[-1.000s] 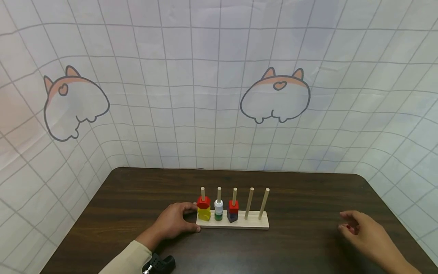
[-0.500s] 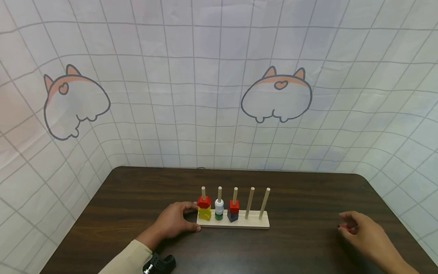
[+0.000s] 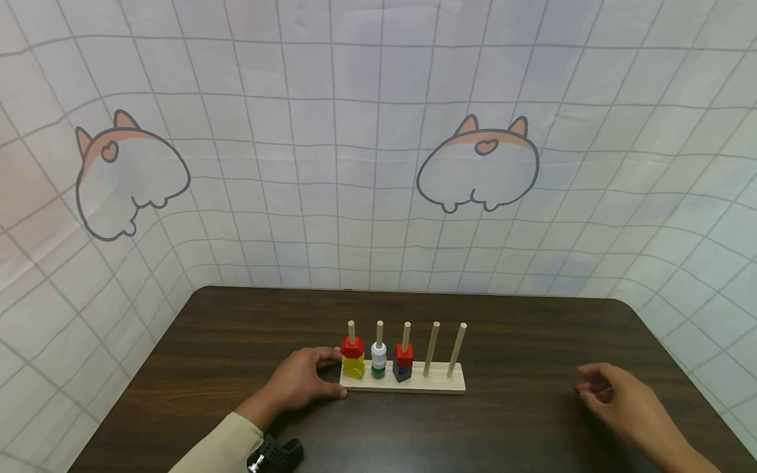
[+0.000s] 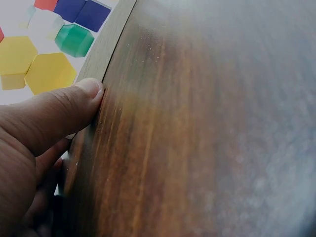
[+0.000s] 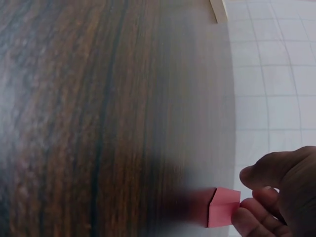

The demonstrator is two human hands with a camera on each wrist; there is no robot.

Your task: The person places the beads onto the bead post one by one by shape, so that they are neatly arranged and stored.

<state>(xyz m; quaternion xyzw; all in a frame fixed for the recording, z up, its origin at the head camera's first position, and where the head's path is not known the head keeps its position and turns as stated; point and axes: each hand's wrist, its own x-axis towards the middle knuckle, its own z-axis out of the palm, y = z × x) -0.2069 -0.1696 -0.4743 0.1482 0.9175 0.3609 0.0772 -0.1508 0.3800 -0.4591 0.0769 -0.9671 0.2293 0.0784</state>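
Note:
My left hand (image 3: 301,381) grips the left end of a pale wooden peg board (image 3: 434,386). In the left wrist view, its thumb (image 4: 89,91) presses on the near edge. Yellow blocks (image 3: 353,368) sit under a red block (image 3: 353,347) on the first peg. White beads (image 3: 378,355) rest above a green bead (image 3: 378,373) on the second, and a red square block (image 3: 405,355) over dark purple ones (image 3: 403,373) on the third. At the right, my right hand (image 3: 627,401) holds a small red block (image 5: 224,207) at its curled fingertips, low over the table.
Two bare pegs (image 3: 457,351) stand at the board's right end. A dark brown wood-grain table (image 3: 508,433) spreads around it. Behind hangs a white curtain (image 3: 296,197) with a grid and dog drawings. A black wrist device (image 3: 278,454) sits at the left wrist.
My right hand has shifted slightly left, and more of the red block shows at its fingertips. The left hand keeps its grip on the peg board.

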